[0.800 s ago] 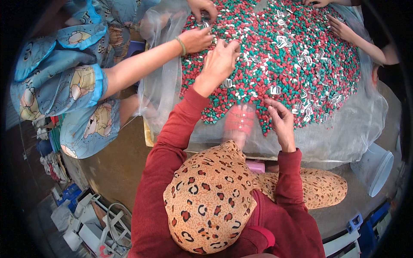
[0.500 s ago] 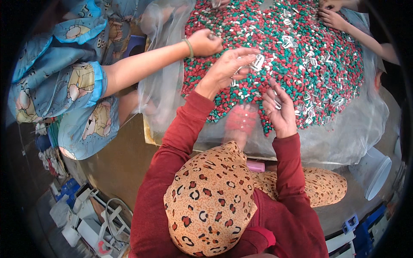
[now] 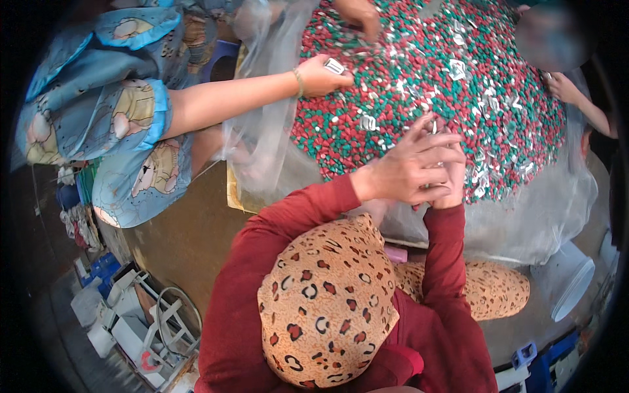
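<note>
My left hand (image 3: 414, 169) reaches across in front of my right hand (image 3: 455, 164) at the near edge of a heap of small red and green pieces (image 3: 406, 85). The fingertips of both hands meet in a pinch around a small white plastic piece (image 3: 434, 127), which is mostly covered. Fingers of my left hand hide much of my right hand. A white slotted plastic piece (image 3: 368, 122) lies on the heap beyond my left wrist. More white slotted pieces (image 3: 488, 103) are scattered to the right.
At left, a co-worker's hand (image 3: 320, 77) holds a white slotted piece (image 3: 335, 66). Other people's hands (image 3: 360, 16) (image 3: 565, 88) are at the far and right edges. Translucent sheeting (image 3: 517, 226) spreads under the heap. A pale bucket (image 3: 567, 281) stands at right.
My left hand has come back and right to my right hand and no longer shows the white slotted piece. The left co-worker's hand has turned, showing a white piece.
</note>
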Demonstrator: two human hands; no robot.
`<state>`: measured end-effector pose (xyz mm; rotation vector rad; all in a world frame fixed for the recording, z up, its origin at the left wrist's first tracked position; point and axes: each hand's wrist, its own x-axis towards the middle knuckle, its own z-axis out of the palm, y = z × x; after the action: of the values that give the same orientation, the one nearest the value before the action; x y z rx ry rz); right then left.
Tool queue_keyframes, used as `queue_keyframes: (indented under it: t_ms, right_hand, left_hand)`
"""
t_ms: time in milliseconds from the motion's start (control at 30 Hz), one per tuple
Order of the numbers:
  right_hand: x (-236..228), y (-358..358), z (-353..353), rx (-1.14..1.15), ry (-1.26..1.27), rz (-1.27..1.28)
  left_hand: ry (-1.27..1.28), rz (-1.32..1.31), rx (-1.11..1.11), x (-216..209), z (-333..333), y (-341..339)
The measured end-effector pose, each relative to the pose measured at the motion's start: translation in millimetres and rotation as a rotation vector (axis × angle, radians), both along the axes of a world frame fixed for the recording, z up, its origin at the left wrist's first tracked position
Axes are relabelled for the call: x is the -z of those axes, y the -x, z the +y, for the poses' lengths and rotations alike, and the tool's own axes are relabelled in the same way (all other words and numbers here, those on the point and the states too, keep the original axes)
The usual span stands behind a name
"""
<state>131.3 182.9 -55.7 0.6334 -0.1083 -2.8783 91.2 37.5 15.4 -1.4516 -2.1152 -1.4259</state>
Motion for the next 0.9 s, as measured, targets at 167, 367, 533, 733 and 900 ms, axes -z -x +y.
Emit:
queue_keyframes:
  t_ms: [167,367,533,733,900]
  right_hand:
    - [-24.9,-6.2,51.0,0.061,-0.046,0.086]
    - [-36.3,-39.3,94.4,0.147,-0.154,-0.050]
    - [-36.0,-59.9,70.8,0.202,-0.228,-0.242]
    - [2.8,-61.5,35.5,0.091,-0.218,-0.338]
    - [-14.5,-8.9,5.6,0.026,-0.335,-0.223]
  left_hand:
    - [0.182,-0.115,-0.071,36.1,-48.6,-14.6]
    - [0.632,-0.175,-0.465,92.7,-76.0,19.8]
    - [0.581,-0.222,-0.439,96.4,-73.6,41.1]
    - [0.267,-0.747,-0.405,40.1,-44.3,62.7]
    - [-0.564,-1.712,0.028,41.3,-54.0,50.0]
